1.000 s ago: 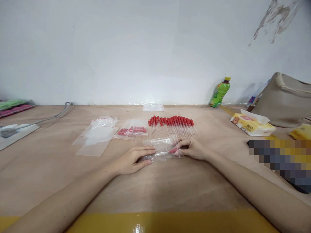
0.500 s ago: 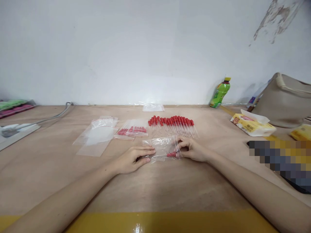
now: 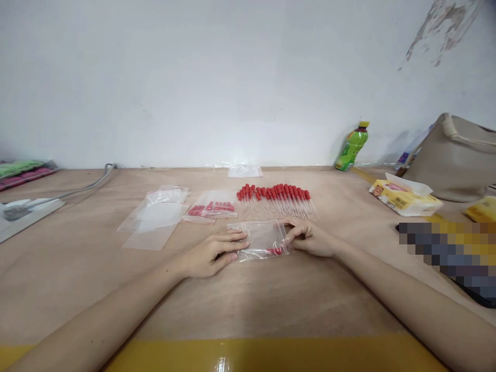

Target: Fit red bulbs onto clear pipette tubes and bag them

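A clear zip bag point(image 3: 259, 238) lies flat on the table between my hands, with red-capped droppers point(image 3: 274, 251) inside near its right end. My left hand point(image 3: 219, 252) rests on the bag's left end, fingers spread. At the right end, the thumb and fingers of my right hand point(image 3: 306, 236) pinch the bag's edge. Behind the bag is a row of red-capped droppers point(image 3: 287, 194) with clear stems. Filled bags point(image 3: 219, 207) holding red-capped droppers lie left of the row, and flat bags point(image 3: 158, 219) lie farther left.
A small bag point(image 3: 245, 171) lies by the wall. To the right are a green bottle point(image 3: 352, 147), a yellow tissue pack point(image 3: 405, 199), a beige bag point(image 3: 453, 160) and a blurred-out dark object point(image 3: 453, 263). A cable point(image 3: 87, 187) and power strip point(image 3: 31, 212) sit left.
The bag between my hands lies flatter, and the droppers in it have shifted slightly toward me. My right fingers have closed in along its right edge. My left hand is nearly still.
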Available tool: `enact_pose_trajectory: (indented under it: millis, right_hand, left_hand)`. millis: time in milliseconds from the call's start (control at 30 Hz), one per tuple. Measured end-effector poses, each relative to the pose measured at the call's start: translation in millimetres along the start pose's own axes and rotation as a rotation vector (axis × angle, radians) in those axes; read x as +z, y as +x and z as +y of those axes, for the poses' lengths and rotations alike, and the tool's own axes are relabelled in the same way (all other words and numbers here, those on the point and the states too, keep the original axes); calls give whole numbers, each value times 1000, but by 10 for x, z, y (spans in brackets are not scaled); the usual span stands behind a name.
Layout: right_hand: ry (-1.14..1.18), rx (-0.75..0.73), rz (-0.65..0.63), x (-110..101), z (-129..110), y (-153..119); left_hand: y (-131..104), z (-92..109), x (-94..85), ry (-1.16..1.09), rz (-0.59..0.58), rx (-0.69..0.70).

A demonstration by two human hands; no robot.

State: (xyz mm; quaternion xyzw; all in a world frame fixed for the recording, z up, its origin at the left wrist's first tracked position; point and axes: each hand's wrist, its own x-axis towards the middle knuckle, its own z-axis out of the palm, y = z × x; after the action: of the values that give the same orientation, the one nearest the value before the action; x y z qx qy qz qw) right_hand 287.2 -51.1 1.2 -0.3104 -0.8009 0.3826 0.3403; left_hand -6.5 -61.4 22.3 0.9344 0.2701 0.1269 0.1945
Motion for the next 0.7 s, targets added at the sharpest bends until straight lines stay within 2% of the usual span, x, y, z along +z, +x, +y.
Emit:
enact_pose_trajectory:
  millis: [67, 133, 200, 267, 333, 400, 600, 700]
  right_hand:
    - [19, 51, 76, -8, 43, 11]
    - [-2, 134, 204, -40, 73, 53]
    - [-105, 199, 343, -93, 75, 137]
    - [-291, 198, 422, -139, 48, 272]
    - [-468, 167, 426, -147, 8, 455]
    - [-572, 205, 420, -102, -24, 672]
    - [-871, 571, 390, 165, -6, 1260]
    - [-914, 649, 398, 231, 18, 1414]
  left_hand:
    - [2, 0, 6, -12, 20, 5]
    - [4, -7, 15, -25, 33, 16]
    - [5, -18, 24, -30, 35, 23]
    - [4, -28, 30, -25, 31, 23]
    - [2, -36, 33, -13, 26, 21]
    - [-1, -40, 33, 2, 18, 23]
    - [-2, -36, 34, 50, -7, 17]
    - [2, -31, 36, 51, -7, 21]
